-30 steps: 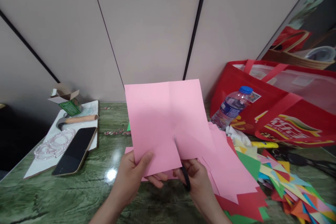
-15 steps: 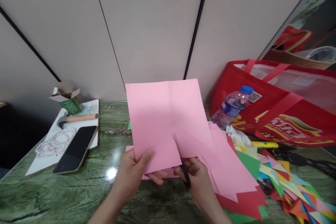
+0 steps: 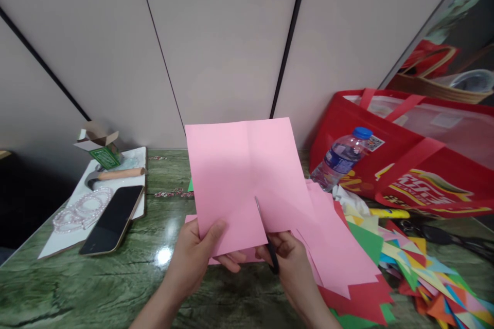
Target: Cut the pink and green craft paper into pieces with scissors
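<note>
One pink sheet is held up above the table. Our left hand pinches the sheet's lower left part, thumb on top, other fingers beneath. Our right hand has its fingers curled around the scissors, a blade showing at the slit up from the sheet's near edge. Left of the sheet we see a phone and a hammer; right of it, a bottle and a red bag.

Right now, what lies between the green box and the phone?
The hammer, on the white board, lies between the green box and the phone, as the head view shows.
</note>
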The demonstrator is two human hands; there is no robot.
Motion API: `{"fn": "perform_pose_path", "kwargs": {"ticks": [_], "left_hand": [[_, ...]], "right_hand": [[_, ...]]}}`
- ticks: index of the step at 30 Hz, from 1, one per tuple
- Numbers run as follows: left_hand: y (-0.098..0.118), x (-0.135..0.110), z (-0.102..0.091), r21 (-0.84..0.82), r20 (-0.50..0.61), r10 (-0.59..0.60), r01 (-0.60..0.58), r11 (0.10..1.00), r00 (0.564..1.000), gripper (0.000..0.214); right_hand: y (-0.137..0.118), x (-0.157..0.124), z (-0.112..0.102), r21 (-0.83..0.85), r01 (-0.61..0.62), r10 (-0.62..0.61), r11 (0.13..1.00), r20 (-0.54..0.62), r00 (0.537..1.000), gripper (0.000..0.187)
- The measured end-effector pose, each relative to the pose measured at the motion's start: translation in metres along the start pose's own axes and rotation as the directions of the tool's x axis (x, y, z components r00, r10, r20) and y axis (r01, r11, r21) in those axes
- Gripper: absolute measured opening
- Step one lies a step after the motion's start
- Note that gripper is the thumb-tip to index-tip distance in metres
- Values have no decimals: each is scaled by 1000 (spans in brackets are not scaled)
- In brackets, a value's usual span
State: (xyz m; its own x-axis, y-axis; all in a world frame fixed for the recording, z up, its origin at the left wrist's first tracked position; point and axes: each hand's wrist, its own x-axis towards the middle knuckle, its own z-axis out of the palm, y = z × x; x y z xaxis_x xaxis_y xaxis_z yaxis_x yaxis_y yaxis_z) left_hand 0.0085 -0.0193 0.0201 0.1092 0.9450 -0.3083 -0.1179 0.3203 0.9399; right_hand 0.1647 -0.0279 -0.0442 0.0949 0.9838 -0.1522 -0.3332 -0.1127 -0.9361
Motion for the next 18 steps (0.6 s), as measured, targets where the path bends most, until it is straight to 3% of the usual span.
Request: {"fn": "perform_pose_path", "kwargs": {"ticks": [5,10,18], "left_hand": [[0,0,3,14,75,-2,1,1000,997,32],[-1,-2,5,1,94,-4,4,1000,996,31],[-1,-2,5,-17,90,-2,4,1000,996,29]], "right_hand": [[4,2,0,70,-11,11,997,-11,1000,21],[0,0,2,129,-27,33,991,-39,999,34],[-6,1,4,120,-67,73,990,-47,996,40]]}}
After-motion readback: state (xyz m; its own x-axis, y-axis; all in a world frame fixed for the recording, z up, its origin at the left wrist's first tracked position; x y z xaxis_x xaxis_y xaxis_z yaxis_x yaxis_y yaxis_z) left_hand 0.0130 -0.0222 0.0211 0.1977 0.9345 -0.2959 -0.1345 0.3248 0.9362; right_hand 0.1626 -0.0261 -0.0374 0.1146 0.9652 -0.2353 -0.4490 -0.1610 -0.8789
